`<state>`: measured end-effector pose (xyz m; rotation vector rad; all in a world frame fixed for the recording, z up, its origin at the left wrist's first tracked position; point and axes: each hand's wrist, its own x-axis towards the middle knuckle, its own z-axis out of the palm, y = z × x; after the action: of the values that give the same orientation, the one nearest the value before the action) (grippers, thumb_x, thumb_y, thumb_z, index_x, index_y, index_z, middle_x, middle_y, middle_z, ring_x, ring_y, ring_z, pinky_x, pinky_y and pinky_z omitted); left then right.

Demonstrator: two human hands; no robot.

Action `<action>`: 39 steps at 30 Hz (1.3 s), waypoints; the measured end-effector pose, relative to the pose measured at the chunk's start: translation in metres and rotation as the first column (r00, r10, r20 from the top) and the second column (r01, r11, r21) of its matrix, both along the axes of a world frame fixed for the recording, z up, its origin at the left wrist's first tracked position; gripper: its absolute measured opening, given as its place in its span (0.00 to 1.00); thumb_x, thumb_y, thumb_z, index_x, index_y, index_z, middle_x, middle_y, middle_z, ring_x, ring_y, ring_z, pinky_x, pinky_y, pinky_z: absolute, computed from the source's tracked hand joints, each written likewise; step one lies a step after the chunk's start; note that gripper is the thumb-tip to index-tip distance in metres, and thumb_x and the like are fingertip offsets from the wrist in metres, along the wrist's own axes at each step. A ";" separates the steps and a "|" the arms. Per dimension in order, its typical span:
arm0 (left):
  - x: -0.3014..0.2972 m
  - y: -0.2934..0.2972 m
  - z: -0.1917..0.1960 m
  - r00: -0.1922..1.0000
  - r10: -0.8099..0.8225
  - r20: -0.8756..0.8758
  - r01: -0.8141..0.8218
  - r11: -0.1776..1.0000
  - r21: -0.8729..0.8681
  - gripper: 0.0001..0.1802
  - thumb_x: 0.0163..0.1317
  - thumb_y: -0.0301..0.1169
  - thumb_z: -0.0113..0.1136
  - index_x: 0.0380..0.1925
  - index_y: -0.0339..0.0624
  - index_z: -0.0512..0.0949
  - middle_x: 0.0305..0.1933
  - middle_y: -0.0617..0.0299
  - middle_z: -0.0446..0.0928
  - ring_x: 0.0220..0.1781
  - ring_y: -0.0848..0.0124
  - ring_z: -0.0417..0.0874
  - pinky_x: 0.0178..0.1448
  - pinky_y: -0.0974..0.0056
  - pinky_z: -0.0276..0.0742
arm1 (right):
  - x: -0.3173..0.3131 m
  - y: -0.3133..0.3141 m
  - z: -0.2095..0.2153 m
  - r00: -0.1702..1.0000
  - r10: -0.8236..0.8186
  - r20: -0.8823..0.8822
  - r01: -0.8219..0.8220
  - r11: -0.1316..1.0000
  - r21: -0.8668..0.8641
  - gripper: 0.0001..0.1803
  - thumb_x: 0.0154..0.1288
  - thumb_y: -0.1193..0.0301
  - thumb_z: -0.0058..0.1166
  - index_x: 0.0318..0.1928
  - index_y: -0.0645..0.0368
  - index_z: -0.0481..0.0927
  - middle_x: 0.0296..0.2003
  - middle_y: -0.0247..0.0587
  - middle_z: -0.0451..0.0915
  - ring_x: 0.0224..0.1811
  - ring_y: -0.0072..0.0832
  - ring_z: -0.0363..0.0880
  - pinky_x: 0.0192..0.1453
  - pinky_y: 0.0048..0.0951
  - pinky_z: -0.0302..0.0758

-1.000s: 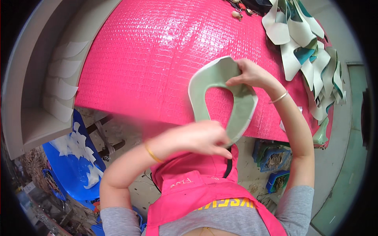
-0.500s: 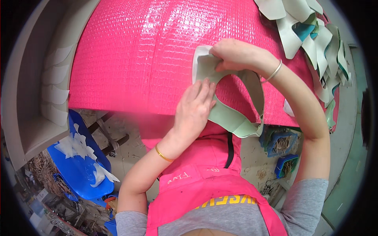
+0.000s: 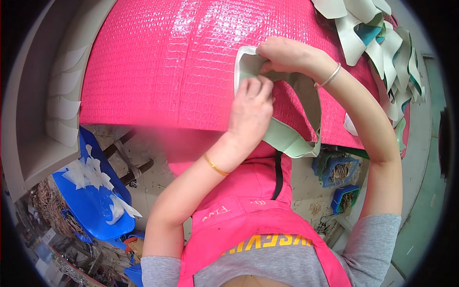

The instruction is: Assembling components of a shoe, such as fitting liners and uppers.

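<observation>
A pale green shoe upper piece (image 3: 291,136), looped and edged with a white strip along its far left end, stands on the pink-covered table at its near edge. My right hand (image 3: 283,53) reaches round from the right and grips its far end, fingers curled over the rim. My left hand (image 3: 251,109) is closed at the upper's left side, knuckles up and fingers bent in against the material. The left fingertips, and the part they press, are hidden under the hand.
Several pale pieces with green undersides (image 3: 368,33) overlap at the table's far right. A grey shelf (image 3: 36,167) with white curved pieces (image 3: 66,107) borders the left. Below stand a blue chair (image 3: 110,228) bearing white scraps and small baskets (image 3: 340,172). A white scrap (image 3: 350,125) lies near my right forearm.
My left hand has moved up and right along the upper, its fingers going from flat to curled. My right hand has shifted slightly away from me, still gripping the upper.
</observation>
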<state>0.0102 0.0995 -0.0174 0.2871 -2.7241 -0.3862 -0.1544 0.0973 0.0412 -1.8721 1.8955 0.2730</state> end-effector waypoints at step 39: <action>-0.141 -0.065 0.024 0.596 -0.749 0.290 0.376 0.579 0.723 0.15 0.43 0.30 0.56 0.33 0.35 0.77 0.29 0.51 0.78 0.32 0.62 0.79 0.37 0.61 0.73 | 0.042 0.126 0.013 0.982 -0.060 -0.179 -0.046 0.843 -0.535 0.13 0.46 0.75 0.49 0.36 0.63 0.75 0.34 0.41 0.76 0.37 0.31 0.75 0.43 0.33 0.70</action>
<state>-0.1305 0.0341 0.0062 -0.5129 -3.1253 -1.6375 -0.1123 0.2228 0.0545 -2.2583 2.2836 -0.1102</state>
